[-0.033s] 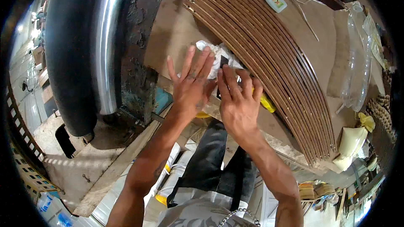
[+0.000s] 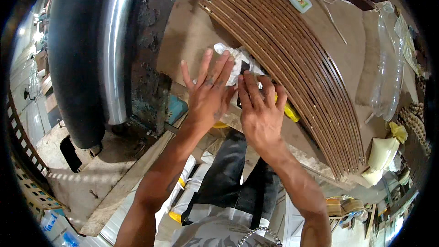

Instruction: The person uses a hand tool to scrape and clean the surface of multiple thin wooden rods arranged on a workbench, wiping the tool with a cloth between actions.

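My left hand [image 2: 206,87] lies palm down with its fingers spread, over the near-left side of a crumpled white cloth or sheet [image 2: 223,48]. Just to its right, my right hand [image 2: 260,105] has bent fingers pressed downward, the index and middle fingers close together. Their tips meet a small dark flat piece [image 2: 245,67] lying on the white material. What sits under the right palm is hidden, as is that thumb. Beside the right hand, a bright yellow object [image 2: 291,112] shows in part, partly covered by the fingers.
Many long brown slotted strips [image 2: 283,59] lie side by side right of my hands. Beyond them are a small white bottle [image 2: 298,1], clear plastic wrapping [image 2: 384,64] and a pale yellow bag [image 2: 381,155]. A large black roller [image 2: 75,59] and shiny metal cylinder [image 2: 118,50] stand left.
My right hand and the dark piece have shifted very slightly to the right. The left hand is nearly still, fingers still spread.
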`<state>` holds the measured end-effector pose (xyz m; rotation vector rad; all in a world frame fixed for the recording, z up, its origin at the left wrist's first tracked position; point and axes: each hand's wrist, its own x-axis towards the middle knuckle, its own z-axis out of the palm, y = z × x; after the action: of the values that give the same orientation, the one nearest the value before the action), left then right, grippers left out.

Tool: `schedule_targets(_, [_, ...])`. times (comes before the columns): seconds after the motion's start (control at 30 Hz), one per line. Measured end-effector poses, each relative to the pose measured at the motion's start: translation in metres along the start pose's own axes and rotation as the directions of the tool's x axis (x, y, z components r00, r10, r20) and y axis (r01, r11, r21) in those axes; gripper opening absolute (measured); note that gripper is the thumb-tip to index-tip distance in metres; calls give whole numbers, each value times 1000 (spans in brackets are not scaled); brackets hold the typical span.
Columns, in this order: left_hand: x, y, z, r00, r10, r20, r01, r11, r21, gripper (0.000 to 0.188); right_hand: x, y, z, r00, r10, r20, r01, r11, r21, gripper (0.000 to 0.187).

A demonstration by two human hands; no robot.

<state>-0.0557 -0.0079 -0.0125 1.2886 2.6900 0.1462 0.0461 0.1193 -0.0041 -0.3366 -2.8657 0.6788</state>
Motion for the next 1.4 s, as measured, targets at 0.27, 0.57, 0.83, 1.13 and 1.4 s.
schedule_targets(0.27, [7,11,-6,997,-17,76,13,999,49,60,-7,-8,-11,995,7,95,1,997,-83,42])
schedule_targets(0.57, [8,8,-7,998,22,64,-25,999,47,57,-41,-2,-50,986,38,165,-63,987,150,37])
schedule_targets(0.83, [10,6,-31,997,-23,71,36,983,-179,57,-73,30,-115,523,584,620,-296,-558,775,30])
schedule_targets(1.13, [40,86,-65,963,-264,-53,147,681,-718,15,-96,48,-126,522,677,520,-93,-561,823,21])
schedule_targets(1.4, [124,129,-5,909,199,-367,-291,932,-214,33,-99,108,-127,463,882,-90,-375,287,881,15])
